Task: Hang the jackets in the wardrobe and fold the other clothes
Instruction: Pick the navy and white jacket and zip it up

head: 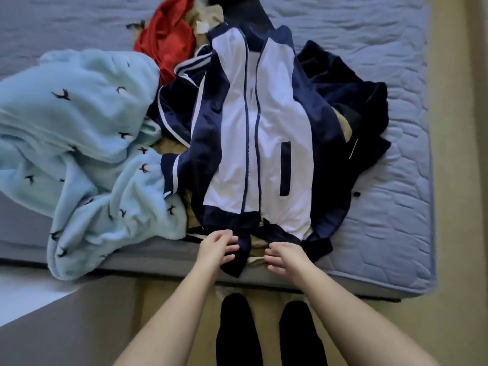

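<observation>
Noted mostly buried beneath navy-and-white zip-up jacket: tan cloth garment. Cropped by top edge: crumpled red garment. Cropped at left: pale-blue bird-print fleece.

A quilted blue-grey bed carries a heap of clothes: a pale blue fleece with small bird motifs hanging over its near edge, a crumpled red garment, tan cloth, possibly trousers, a dark navy garment, and a navy-and-white zip jacket spread on top.
</observation>
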The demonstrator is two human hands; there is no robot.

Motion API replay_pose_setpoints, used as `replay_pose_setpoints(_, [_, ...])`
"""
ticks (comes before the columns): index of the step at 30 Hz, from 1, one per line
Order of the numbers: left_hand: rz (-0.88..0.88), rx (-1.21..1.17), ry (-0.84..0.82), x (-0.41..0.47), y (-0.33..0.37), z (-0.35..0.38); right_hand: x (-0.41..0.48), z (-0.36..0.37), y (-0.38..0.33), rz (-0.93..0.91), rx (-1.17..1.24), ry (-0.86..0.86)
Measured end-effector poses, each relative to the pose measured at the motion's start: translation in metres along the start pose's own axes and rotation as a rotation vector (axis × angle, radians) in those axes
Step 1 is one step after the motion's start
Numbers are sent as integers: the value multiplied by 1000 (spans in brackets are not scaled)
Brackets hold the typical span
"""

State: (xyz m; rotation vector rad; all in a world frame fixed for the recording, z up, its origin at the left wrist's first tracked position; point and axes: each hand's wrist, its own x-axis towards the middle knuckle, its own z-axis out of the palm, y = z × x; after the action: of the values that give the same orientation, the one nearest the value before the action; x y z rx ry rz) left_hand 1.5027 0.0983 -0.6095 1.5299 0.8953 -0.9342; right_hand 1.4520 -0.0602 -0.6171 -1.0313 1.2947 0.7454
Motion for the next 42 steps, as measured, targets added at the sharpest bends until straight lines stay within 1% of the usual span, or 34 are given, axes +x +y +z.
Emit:
replay_pose_setpoints(2, [17, -115, -2, 15, -5, 5, 13, 9, 5, 51, 230, -36])
replay_pose_setpoints(5, [18, -200, 40, 30, -9, 12, 28, 25, 8, 82, 532, -79])
replay_pose_setpoints(8, [30, -280, 108, 39, -9, 16, 38, 37, 7, 55, 670, -48])
replay_pose_setpoints(11, [40, -261, 87, 40, -6, 18, 42, 40, 2, 58, 769, 47])
replay_pose_setpoints(13, [53, -235, 55, 39, -3, 19, 43, 40, -2, 68, 794, 92])
replay_pose_setpoints(17, [67, -257, -21, 38, 1, 18, 50, 41, -8, 108, 853, 47])
replay_pose_setpoints(20, [57, -231, -125, 37, 2, 16, 57, 39, -3, 141, 789, 75])
replay_pose_setpoints(22, [79, -175, -179, 36, 3, 15, 58, 39, 1, 149, 759, 38])
replay_pose_setpoints(24, [101, -127, -156, 36, 5, 15, 55, 38, 5, 124, 785, -14])
replay_pose_setpoints(27, [112, -87, -95, 36, 7, 14, 45, 34, 9, 61, 890, -47])
replay_pose_setpoints(30, [107, -93, -144, 32, 7, 14, 36, 30, 12, 30, 957, -102])
replay_pose_setpoints(31, [106, -98, -167, 30, 8, 16, 35, 28, 13, 48, 918, -101])
replay_pose_setpoints(33, [126, -83, -184, 26, 9, 17, 32, 26, 14, 115, 727, -69])
replay_pose_setpoints(35, [172, -62, -146, 25, 10, 18, 31, 26, 13, 146, 575, -53])
replay_pose_setpoints(36, [197, -62, -112, 24, 10, 18, 32, 26, 12, 137, 567, -59])
replay_pose_setpoints(39, [278, -76, -12, 25, 12, 13, 34, 33, 5, 118, 702, -100])
replay_pose_setpoints(42, [313, -92, 26, 24, 12, 4, 33, 44, 1, 154, 771, -171])
